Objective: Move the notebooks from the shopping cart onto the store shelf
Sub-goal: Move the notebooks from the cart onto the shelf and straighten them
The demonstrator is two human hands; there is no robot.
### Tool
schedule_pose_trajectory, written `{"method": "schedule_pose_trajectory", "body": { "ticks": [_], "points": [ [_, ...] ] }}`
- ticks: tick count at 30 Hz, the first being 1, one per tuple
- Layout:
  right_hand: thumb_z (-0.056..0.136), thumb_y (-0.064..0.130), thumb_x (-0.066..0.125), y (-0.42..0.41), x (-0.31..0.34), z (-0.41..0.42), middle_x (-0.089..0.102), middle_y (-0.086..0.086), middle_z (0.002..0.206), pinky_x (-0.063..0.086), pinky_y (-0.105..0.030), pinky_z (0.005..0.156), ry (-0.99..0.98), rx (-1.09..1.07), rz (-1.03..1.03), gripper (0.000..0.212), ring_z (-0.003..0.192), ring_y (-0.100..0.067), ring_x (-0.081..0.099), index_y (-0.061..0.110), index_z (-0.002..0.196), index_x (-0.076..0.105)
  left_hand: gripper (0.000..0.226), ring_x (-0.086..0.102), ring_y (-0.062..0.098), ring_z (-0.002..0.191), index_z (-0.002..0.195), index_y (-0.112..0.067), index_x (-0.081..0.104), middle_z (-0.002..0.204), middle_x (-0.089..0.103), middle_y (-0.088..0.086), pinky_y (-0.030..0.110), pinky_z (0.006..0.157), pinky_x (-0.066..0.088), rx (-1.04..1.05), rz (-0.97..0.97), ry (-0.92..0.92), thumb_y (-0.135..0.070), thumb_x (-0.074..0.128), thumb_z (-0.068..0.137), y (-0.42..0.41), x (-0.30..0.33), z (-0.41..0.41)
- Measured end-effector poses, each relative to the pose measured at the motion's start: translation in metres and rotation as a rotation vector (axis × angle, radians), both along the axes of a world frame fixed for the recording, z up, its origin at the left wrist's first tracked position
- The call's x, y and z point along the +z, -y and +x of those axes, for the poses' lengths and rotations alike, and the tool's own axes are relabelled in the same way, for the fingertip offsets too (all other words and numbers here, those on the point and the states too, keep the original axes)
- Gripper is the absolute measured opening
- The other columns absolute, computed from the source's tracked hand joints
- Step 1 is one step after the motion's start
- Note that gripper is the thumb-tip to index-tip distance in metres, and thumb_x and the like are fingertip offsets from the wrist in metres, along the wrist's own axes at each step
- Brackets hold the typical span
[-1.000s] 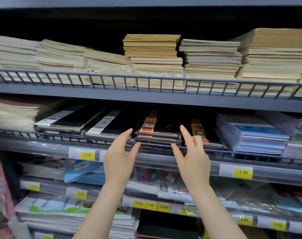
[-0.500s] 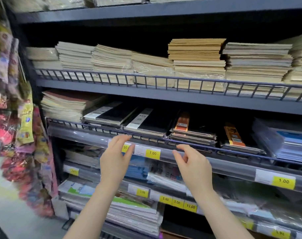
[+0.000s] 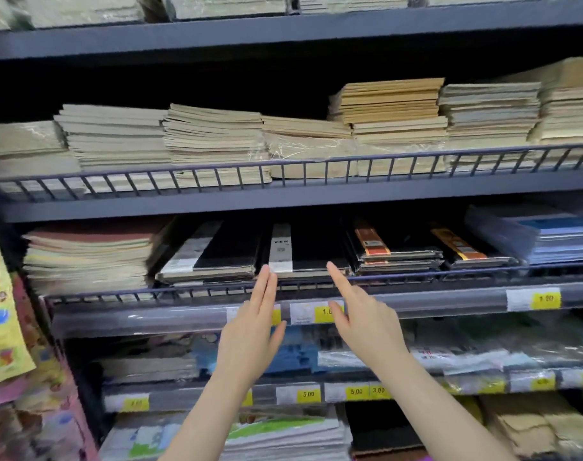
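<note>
Black notebooks with white bands (image 3: 303, 251) lie in stacks on the middle shelf (image 3: 216, 289), behind its low wire rail. Beside them to the left is another black stack (image 3: 216, 257); to the right are black ones with orange bands (image 3: 393, 254). My left hand (image 3: 253, 331) is raised in front of the rail, fingers straight and holding nothing. My right hand (image 3: 363, 317) is next to it, fingers spread and pointing at the white-banded stack, also holding nothing. The shopping cart is out of view.
Tan notebook stacks (image 3: 389, 121) fill the upper shelf. Blue wrapped pads (image 3: 549, 237) sit at the right of the middle shelf, red-topped ones (image 3: 87, 257) at the left. Yellow price tags (image 3: 546, 299) line the shelf edges. Colourful packets (image 3: 0, 314) hang at the left.
The view swung left, then back and closer to the shelf. Both hands dropped below the rail and have risen again toward the white-banded black notebooks, one stack left of where they were.
</note>
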State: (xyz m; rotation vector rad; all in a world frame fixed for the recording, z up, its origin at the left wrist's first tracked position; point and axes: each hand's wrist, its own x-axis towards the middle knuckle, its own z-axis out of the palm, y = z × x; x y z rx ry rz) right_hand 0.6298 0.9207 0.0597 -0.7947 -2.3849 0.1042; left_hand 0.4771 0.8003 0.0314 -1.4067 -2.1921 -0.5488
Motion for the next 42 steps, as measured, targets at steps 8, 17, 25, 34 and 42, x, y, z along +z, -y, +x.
{"method": "schedule_pose_trajectory", "body": {
  "ticks": [8,17,25,34,42],
  "points": [
    [0.094,0.035,0.038,-0.011,-0.008,-0.019,0.052,0.004,0.067,0.029,-0.026,0.04,-0.038,-0.033,-0.008,0.058,0.052,-0.02,0.053,0.036,0.145,0.008,0.078,0.058,0.006,0.062,0.144,-0.011,0.027,0.153,0.027,0.001,0.011,0.033,0.007,-0.055,0.075,0.044,-0.035,0.065,0.081,-0.017,-0.003,-0.011],
    [0.091,0.031,0.045,-0.011,-0.01,-0.023,0.034,0.01,0.05,0.042,-0.031,0.048,-0.141,-0.02,-0.071,0.052,0.045,-0.01,0.042,0.033,0.14,0.027,0.07,0.043,0.005,0.053,0.142,-0.011,0.031,0.147,0.029,-0.003,0.003,0.041,0.015,-0.148,0.162,0.134,-0.03,0.063,0.083,-0.022,-0.002,-0.011],
    [0.09,0.033,0.048,-0.004,-0.007,-0.025,0.031,0.014,0.05,0.04,-0.027,0.047,-0.197,-0.002,-0.066,0.055,0.045,-0.009,0.04,0.035,0.141,0.025,0.067,0.041,0.005,0.052,0.141,-0.012,0.033,0.146,0.031,-0.003,0.002,0.042,0.013,-0.184,0.199,0.078,-0.03,0.061,0.083,-0.015,-0.001,-0.009],
    [0.093,0.043,0.04,0.044,0.011,-0.08,0.049,0.007,0.053,0.047,-0.033,0.055,-0.24,0.194,-0.127,0.049,0.055,-0.013,0.054,0.026,0.138,0.035,0.058,0.054,0.024,0.113,0.14,-0.016,0.036,0.143,0.042,0.004,0.033,0.085,0.042,0.26,0.595,0.489,-0.037,0.055,0.089,0.062,0.021,-0.08],
    [0.095,0.044,0.037,0.044,0.025,-0.125,0.069,-0.003,0.076,0.035,-0.03,0.051,-0.192,0.041,0.001,0.037,0.065,-0.023,0.055,0.018,0.103,0.063,0.065,0.055,0.021,0.116,0.125,-0.009,0.054,0.124,0.062,0.007,0.037,0.098,0.044,0.159,0.505,0.725,-0.055,0.058,0.079,0.057,0.03,-0.12]
  ]
}}
